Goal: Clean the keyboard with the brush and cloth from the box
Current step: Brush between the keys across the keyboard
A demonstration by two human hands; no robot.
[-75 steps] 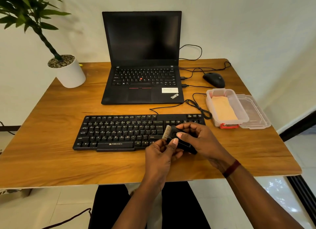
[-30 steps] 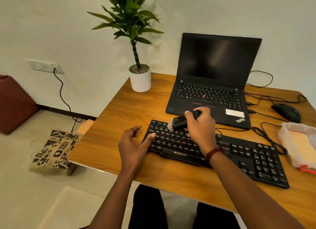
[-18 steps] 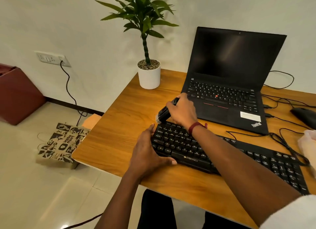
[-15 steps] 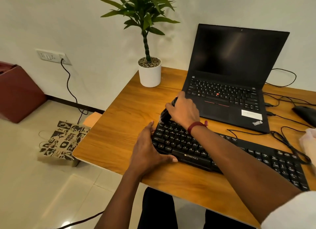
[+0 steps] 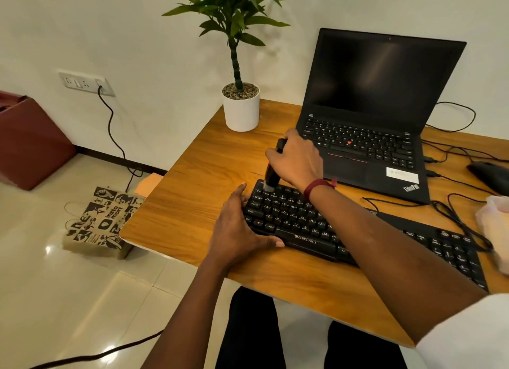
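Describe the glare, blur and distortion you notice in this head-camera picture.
Head view: glare spots shine on the floor tiles; a faint streak reflects in the dark laptop screen; the plastic box at the right edge is blurred; wide-angle distortion skews the table.

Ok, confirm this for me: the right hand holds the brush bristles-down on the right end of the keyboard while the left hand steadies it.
Wrong end: the head view shows the right hand holding the brush bristles-down on the left end of the keyboard, while the left hand steadies it.
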